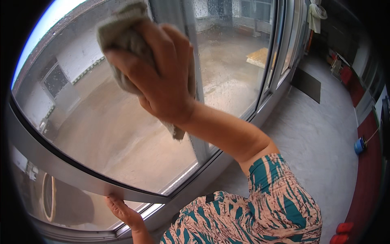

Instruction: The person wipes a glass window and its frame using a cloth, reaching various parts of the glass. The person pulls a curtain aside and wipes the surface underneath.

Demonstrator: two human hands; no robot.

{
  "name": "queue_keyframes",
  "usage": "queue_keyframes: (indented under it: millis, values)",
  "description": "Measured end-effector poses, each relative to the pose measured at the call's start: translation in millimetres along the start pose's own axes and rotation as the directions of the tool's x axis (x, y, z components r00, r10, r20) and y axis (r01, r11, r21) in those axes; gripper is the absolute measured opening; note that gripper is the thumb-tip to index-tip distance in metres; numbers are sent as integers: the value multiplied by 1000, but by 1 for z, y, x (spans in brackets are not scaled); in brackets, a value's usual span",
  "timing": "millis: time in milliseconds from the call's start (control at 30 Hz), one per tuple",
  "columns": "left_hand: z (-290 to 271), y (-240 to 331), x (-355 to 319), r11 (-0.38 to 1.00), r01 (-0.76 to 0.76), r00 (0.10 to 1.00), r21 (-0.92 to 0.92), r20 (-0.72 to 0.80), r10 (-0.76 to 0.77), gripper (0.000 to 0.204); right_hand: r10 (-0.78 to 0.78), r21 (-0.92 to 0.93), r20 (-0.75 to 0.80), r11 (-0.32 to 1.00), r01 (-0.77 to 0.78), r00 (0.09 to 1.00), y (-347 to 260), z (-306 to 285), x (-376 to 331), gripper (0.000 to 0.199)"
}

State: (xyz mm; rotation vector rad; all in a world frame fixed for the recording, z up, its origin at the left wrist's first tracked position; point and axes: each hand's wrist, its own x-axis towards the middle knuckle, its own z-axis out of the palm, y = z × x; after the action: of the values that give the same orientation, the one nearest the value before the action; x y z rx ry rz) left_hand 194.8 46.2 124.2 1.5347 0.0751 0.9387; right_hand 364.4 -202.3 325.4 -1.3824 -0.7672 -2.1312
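Note:
My right hand [162,69] grips a bunched grey-green cloth [118,34] with its fingers bent over it. It presses the cloth to the upper part of a large glass pane [118,134], and a corner of the cloth hangs below the wrist. Lower down, my left hand [124,211] rests with its fingertips at the grey metal bottom rail [81,173] of the window. Its fingers look stretched out, with nothing visible held in them. Water drops speckle the neighbouring glass pane [227,57].
Along the right runs a grey floor [280,134] with a dark mat [306,84]. A blue container [360,145] is by the dark red wall band [367,175], and red objects [343,232] lie at the lower right. Beyond the glass, a yellowish block [258,57] stands outdoors.

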Motion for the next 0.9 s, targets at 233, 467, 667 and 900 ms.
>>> queue_keyframes:
  millis: [233, 467, 667, 900]
  values:
    - [36, 17, 18, 998, -13, 982, -61, 188, 25, 30, 120, -33, 178, 993, -116, 977, -26, -47, -100, 36]
    - [75, 84, 94, 997, 78, 935, 24, 344, -82, 14, 280, -176, 481, 959, -221, 831, -9, -49, -105, 48]
    - [97, 94, 102, 990, 42, 902, 137, 421, -97, 17, 418, -224, 481, 909, -353, 771, 0, -53, -113, 60]
    - [114, 83, 113, 985, 170, 881, -13, 450, -146, 26, 442, -315, 474, 893, -322, 762, 5, -44, -109, 52]
